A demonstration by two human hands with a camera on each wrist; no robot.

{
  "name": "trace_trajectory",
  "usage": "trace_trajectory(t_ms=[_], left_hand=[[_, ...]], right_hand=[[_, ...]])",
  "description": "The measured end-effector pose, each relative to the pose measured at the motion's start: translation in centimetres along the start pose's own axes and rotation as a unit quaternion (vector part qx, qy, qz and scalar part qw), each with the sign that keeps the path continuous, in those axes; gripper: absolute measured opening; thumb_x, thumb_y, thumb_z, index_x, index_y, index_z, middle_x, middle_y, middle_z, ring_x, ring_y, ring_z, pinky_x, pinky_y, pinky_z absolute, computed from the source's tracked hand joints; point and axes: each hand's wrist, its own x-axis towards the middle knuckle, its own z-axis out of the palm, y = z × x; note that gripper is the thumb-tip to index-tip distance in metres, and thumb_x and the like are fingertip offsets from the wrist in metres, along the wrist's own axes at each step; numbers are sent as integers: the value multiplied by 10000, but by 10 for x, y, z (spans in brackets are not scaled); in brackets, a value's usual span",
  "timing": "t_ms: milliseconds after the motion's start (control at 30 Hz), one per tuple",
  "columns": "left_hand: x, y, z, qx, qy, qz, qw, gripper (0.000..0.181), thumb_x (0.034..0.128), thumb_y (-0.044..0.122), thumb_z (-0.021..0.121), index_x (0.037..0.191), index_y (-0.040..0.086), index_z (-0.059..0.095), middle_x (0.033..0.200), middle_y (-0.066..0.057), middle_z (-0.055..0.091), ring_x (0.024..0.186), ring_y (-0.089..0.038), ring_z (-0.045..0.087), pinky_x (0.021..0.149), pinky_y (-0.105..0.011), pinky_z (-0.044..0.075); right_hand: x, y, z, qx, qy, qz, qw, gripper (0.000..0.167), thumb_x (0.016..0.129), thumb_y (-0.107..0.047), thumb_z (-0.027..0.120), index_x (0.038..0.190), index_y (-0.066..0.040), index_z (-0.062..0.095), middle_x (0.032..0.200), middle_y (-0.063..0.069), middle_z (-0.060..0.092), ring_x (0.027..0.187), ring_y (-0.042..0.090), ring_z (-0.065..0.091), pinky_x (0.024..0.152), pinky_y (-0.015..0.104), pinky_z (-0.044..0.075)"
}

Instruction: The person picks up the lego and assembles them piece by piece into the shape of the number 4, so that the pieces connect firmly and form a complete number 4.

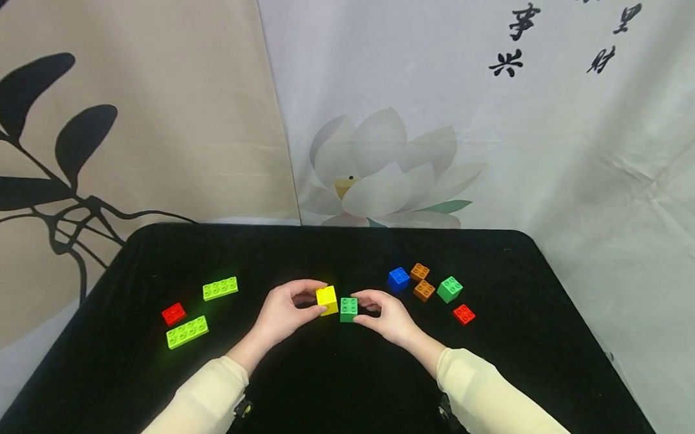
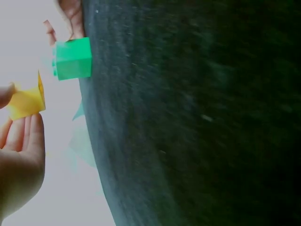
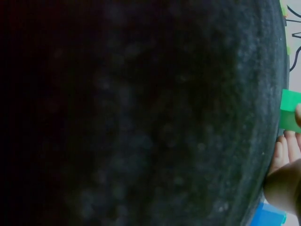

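Observation:
In the head view, my left hand (image 1: 285,310) pinches a yellow toy brick (image 1: 326,299) between thumb and fingers. Just right of it, a green toy brick (image 1: 348,309) is pinched by my right hand (image 1: 391,317), its studs facing up toward the camera. A small gap separates the two bricks. The left wrist view shows the yellow brick (image 2: 27,102) apart from the green brick (image 2: 74,59). At the edge of the right wrist view, the thumb and fingers hold the green brick (image 3: 290,110), which is partly cut off.
On the black table (image 1: 340,391), two lime bricks (image 1: 220,288) and a red brick (image 1: 174,313) lie at left. A blue brick (image 1: 398,279), two orange bricks (image 1: 423,290), another green brick (image 1: 450,289) and a second red brick (image 1: 463,314) lie at right. A printed curtain (image 1: 388,83) hangs behind.

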Motion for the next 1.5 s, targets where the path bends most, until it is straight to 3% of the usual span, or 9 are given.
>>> trace_trajectory(t_ms=[300,733,1233,1500], left_hand=[[12,11,9,-161,-245,89,9995,385,804,58,824,1167,116,710,1125,-26,693,1012,-239,678,899,-412,546],[28,18,20,-179,-596,127,9980,341,825,86,812,1149,111,708,1123,-31,692,970,-209,685,876,-345,556],[32,14,24,-229,-812,172,9963,327,841,27,778,1157,69,704,1112,-78,691,980,-229,684,893,-369,550],[33,12,26,-247,-855,197,9958,326,834,30,785,1149,69,710,1112,-77,697,972,-225,685,896,-364,547]], right_hand=[[7,39,4,-136,182,101,9997,358,894,-65,736,1227,-7,620,1183,150,654,1074,308,632,952,456,514],[9,41,5,-412,172,130,9989,319,886,-150,761,1174,-66,653,1116,56,660,1009,203,622,901,371,533],[7,43,3,-527,296,215,9979,304,878,-148,769,1156,-88,662,1104,25,662,990,169,624,887,326,533],[8,44,3,-416,282,228,9985,312,877,-163,774,1155,-75,665,1105,49,663,993,201,626,903,382,536]])
